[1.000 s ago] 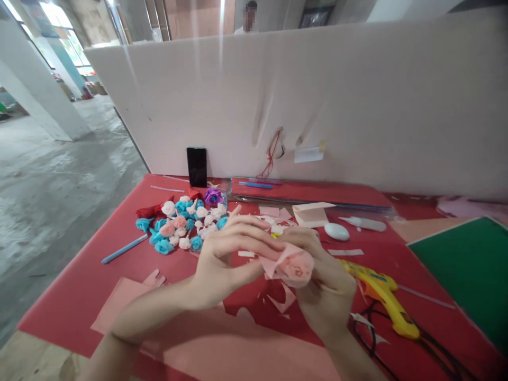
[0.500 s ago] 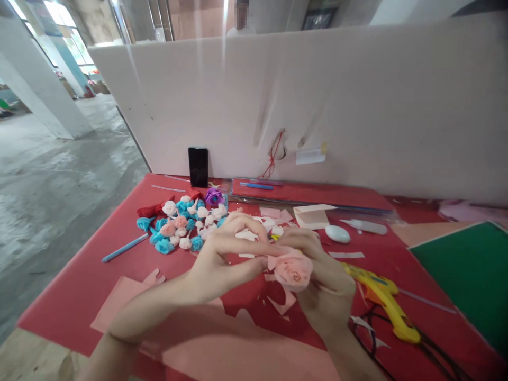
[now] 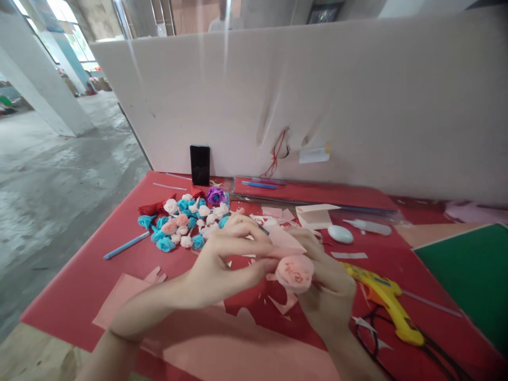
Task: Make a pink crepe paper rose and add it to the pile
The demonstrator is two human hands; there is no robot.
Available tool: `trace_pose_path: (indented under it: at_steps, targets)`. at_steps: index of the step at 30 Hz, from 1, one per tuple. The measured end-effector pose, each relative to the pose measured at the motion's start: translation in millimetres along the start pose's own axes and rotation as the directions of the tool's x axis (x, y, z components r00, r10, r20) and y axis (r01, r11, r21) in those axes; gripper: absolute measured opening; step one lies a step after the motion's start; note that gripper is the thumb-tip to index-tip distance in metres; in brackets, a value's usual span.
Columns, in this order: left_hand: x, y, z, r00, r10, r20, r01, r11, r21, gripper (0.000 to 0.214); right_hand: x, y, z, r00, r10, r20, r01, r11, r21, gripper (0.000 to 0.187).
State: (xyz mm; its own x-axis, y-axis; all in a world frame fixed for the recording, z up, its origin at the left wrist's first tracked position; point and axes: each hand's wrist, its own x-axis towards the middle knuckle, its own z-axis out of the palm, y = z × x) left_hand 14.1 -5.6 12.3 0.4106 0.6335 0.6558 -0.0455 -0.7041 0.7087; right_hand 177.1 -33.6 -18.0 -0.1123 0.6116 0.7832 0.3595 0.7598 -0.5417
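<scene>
One rose (image 3: pixel 295 273) between two hands (image 3: pixel 216 267) (image 3: pixel 327 280), one glue gun (image 3: pixel 388 299)

One head-worn camera — close above the red table (image 3: pixel 79 288) — looks forward and down.

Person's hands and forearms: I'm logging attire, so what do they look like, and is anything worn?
The left hand and right hand are ungloved, with no ring visible. No sleeve shows on the left forearm or right forearm. A thin dark line crosses the left forearm; whether band or crease, I cannot tell.
</scene>
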Motion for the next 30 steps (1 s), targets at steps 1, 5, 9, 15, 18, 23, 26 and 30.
trace_pose_path:
  at_steps: [1,5,9,15,18,23,26,30]
  targets:
    - [-0.2,0.0,0.5,1.000,0.004,0.010,-0.004,1.000,-0.002,0.021,0.1,-0.2,0.2,1.000,0.006,-0.007,-0.006,1.000,-0.002,0.022]
    - [-1.8,-2.2,1.5,1.000,0.025,0.014,-0.025,1.000,0.017,0.025,0.1,-1.0,1.2,0.999,0.043,-0.033,-0.043,0.999,-0.024,0.021]
    - [-2.3,-4.3,2.8,0.997,0.053,-0.060,-0.051,0.998,0.029,0.019,-1.0,0.0,2.6,0.998,0.026,-0.051,-0.026,1.000,-0.003,0.023]
    - [-3.6,-5.7,7.6,0.991,0.100,-0.088,-0.103,0.994,-0.036,0.019,-1.7,1.2,3.2,0.999,-0.019,-0.049,0.019,1.000,0.006,0.026]
    - [-7.1,-5.8,9.6,0.992,0.089,-0.087,-0.089,0.996,-0.003,0.027,-2.0,-0.8,2.5,0.999,0.003,-0.047,-0.003,1.000,-0.006,0.024]
    - [-10.6,-4.7,10.6,0.975,0.180,-0.131,-0.156,0.973,0.170,0.043,-2.5,-2.9,2.9,0.999,0.005,-0.047,-0.006,1.000,-0.003,0.024]
    - [-10.4,-5.0,11.0,0.964,0.233,-0.129,-0.198,0.951,0.240,0.035,-2.0,-2.2,4.7,0.998,0.038,-0.052,-0.039,0.999,-0.012,0.025]
    - [-9.5,-7.9,11.6,0.950,0.272,-0.153,-0.218,0.929,0.300,0.026,-2.5,-2.6,6.7,0.994,0.088,-0.069,-0.090,0.995,-0.036,0.022]
